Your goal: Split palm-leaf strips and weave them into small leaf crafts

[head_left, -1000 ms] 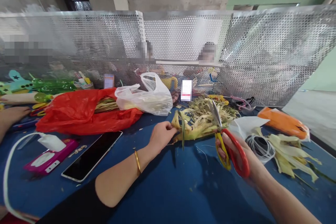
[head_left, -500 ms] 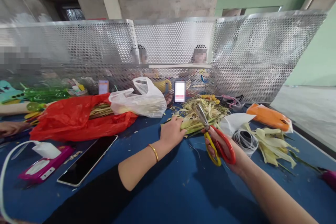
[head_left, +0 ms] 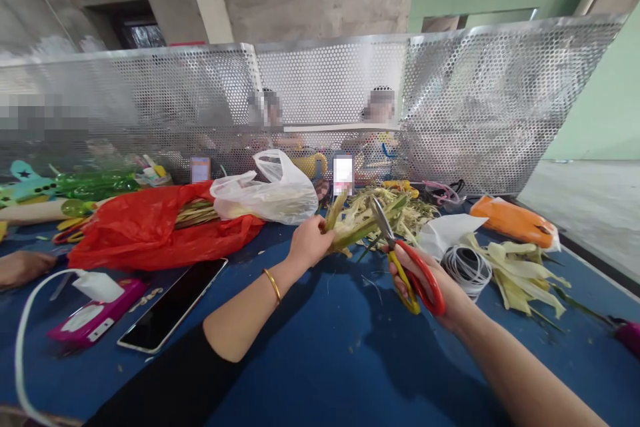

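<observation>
My left hand (head_left: 311,240) is closed on a bundle of pale green corn husks (head_left: 353,230), whose loose ends point right and upward. A gold bangle circles that wrist. In my right hand (head_left: 435,280) are scissors (head_left: 419,273) with one red and one yellow handle; their blades point up and left, close together, beside the free ends of the husks. Whether the blades touch any husk I cannot tell. Behind the bundle lies a heap of dry husk scraps (head_left: 417,217). A coil of white wire (head_left: 467,271) sits just right of my right hand.
On the blue table (head_left: 325,360) lie a dark phone (head_left: 173,307), a purple power strip (head_left: 103,313), a red plastic bag (head_left: 130,227) and a white bag (head_left: 273,190). More husks (head_left: 520,273) and an orange packet (head_left: 515,221) are at right. A perforated metal screen (head_left: 465,100) stands behind. Another person's hand (head_left: 25,269) rests far left.
My left hand has moved left and lifted the husks, turning them so their ends rise. The scissors have shifted slightly left, still in my right hand.
</observation>
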Action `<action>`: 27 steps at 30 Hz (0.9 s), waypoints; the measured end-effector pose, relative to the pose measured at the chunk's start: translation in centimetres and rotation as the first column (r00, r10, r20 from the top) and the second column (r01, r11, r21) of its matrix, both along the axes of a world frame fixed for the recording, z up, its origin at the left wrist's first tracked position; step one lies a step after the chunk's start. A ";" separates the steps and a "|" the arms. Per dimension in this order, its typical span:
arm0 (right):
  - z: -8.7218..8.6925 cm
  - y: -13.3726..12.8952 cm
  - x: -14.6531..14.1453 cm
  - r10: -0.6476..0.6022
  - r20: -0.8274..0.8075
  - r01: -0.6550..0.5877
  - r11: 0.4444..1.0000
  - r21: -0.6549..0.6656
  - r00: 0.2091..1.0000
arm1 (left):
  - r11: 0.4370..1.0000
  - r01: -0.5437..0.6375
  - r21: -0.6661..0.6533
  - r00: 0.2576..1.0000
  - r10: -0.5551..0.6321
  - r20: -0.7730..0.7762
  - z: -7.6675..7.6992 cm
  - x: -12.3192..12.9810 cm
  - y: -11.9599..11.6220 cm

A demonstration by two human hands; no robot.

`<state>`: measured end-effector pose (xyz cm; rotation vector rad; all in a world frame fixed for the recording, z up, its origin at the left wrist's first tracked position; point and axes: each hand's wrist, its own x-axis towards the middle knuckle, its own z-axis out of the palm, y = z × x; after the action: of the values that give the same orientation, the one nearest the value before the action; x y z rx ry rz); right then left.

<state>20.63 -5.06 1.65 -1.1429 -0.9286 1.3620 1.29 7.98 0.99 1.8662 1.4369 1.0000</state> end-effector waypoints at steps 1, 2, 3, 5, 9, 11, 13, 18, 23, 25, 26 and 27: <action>0.0 0.0 0.0 0.004 0.003 -0.004 1.000 -0.002 1.000 | 0.999 0.005 -0.039 0.998 -0.003 0.056 0.0 -0.2 0.1; -0.1 0.1 -0.1 0.005 0.008 -0.005 1.000 -0.004 1.000 | 0.997 0.015 -0.072 0.995 -0.008 0.096 0.0 -0.4 0.1; -0.2 0.1 -0.1 0.003 0.015 -0.002 1.000 -0.007 1.000 | 0.993 0.026 -0.112 0.989 -0.009 0.151 -0.1 -0.5 0.1; -0.3 0.2 -0.1 -0.002 0.028 0.003 1.000 -0.020 1.000 | 0.980 0.047 -0.195 0.960 0.009 0.279 -0.2 -0.6 0.1; -0.6 0.4 0.0 -0.011 0.023 0.012 0.998 -0.061 1.000 | 0.942 0.090 -0.322 0.836 0.104 0.538 -0.4 -0.5 -0.2; -0.8 0.4 0.0 -0.031 0.008 0.031 0.996 -0.078 0.999 | 0.922 0.118 -0.369 0.754 0.159 0.637 -0.5 -0.5 -0.3; -0.9 0.5 0.0 -0.048 -0.007 0.047 0.994 -0.096 0.999 | 0.898 0.153 -0.412 0.673 0.210 0.709 -0.5 -0.5 -0.4; -0.8 0.5 -0.2 -0.028 -0.012 0.028 0.999 -0.034 1.000 | 0.844 0.247 -0.477 0.485 0.318 0.815 -0.4 -0.5 -0.8; -0.4 -0.2 -0.6 0.041 -0.035 -0.037 0.994 0.104 0.999 | 0.770 0.357 -0.528 0.390 0.391 0.834 0.4 0.2 -1.4; -0.3 -0.6 -0.6 0.080 -0.062 -0.072 0.990 0.120 0.995 | 0.758 0.374 -0.534 0.362 0.411 0.837 0.7 0.7 -1.5; -0.2 -0.7 -0.6 0.104 -0.076 -0.095 0.989 0.117 0.992 | 0.757 0.378 -0.533 0.346 0.418 0.840 0.9 1.0 -1.5; -0.1 -0.9 -0.6 0.135 -0.088 -0.126 0.986 0.106 0.987 | 0.759 0.380 -0.529 0.330 0.423 0.844 1.1 1.3 -1.4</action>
<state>20.02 -5.97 1.54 -0.9470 -1.0057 1.4457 2.54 6.58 2.09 0.4160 0.8070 1.0840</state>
